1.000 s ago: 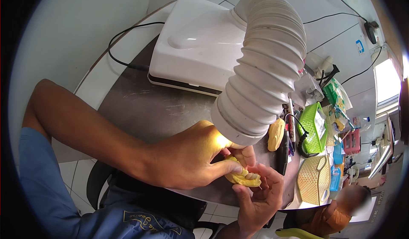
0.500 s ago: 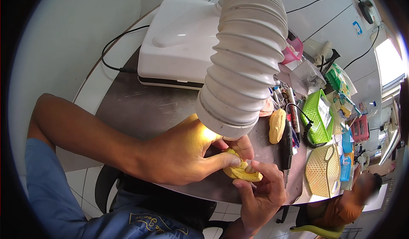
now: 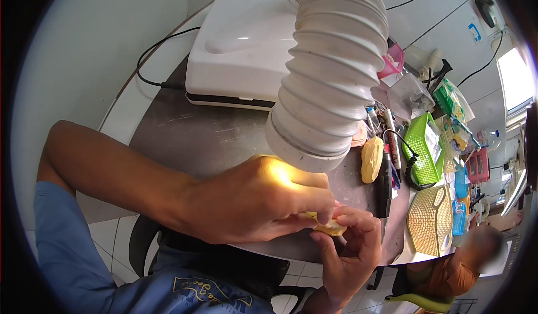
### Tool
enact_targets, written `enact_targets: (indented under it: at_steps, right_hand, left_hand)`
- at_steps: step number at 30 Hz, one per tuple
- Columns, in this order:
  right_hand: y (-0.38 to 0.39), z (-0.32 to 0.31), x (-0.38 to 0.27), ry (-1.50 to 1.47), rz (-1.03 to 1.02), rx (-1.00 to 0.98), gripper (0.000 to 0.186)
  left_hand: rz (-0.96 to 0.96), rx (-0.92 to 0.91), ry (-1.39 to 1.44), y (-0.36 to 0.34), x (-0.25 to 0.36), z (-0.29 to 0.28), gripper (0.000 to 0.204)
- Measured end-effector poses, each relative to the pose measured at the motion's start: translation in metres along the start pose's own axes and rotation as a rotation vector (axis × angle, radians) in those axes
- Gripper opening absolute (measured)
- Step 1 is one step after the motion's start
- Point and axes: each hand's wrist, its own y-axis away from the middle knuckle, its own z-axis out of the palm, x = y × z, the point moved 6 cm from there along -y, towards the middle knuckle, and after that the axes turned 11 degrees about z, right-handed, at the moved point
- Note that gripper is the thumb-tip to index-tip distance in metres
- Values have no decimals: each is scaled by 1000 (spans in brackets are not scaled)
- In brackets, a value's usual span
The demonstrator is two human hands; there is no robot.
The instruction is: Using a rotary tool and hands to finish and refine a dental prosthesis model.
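Note:
A small yellow dental cast (image 3: 332, 230) with pale teeth is held between my two hands, just beyond the table's near edge. My left hand (image 3: 274, 202) reaches over it from the left, fingers curled down onto its top, so most of the cast is hidden. My right hand (image 3: 354, 247) grips it from the right, thumb below and bent fingers along its side. Lamp light falls on the back of my left hand. A second yellow plaster piece (image 3: 371, 160) lies on the table to the right, beside a black handpiece (image 3: 384, 185) with a coiled cord.
A white ribbed hose (image 3: 336, 56) hangs over the table close above my hands, joined to a white box unit (image 3: 241, 45). Pens and tools (image 3: 389, 129), a green basket (image 3: 424, 151) and a cream basket (image 3: 428, 221) stand right. A person (image 3: 457, 269) sits at far right.
My left hand has rolled over the cast, its fingers now curled across the top and covering more of it. My right hand keeps its grip. The whole view has shifted slightly.

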Motion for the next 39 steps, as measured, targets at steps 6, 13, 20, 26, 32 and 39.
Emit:
enact_targets:
  at_steps: [6,13,20,26,32,39]
  right_hand:
    - [-3,-4,-6,185,-110,-33,33]
    - [0,3,-17,414,-275,0,31]
    - [1,2,-13,401,-290,5,26]
    - [0,1,-11,371,-294,3,27]
    - [0,1,-15,435,-317,-24,32]
    - [4,-10,6,24,6,91,75]
  left_hand:
    - [309,-25,-234,1,12,6,24]
    - [384,24,-261,4,15,10,21]
    - [430,16,-272,5,17,13,18]
    - [444,13,-294,2,18,12,17]
    - [445,35,-298,0,15,12,18]
    - [144,37,-120,-2,7,3,29]
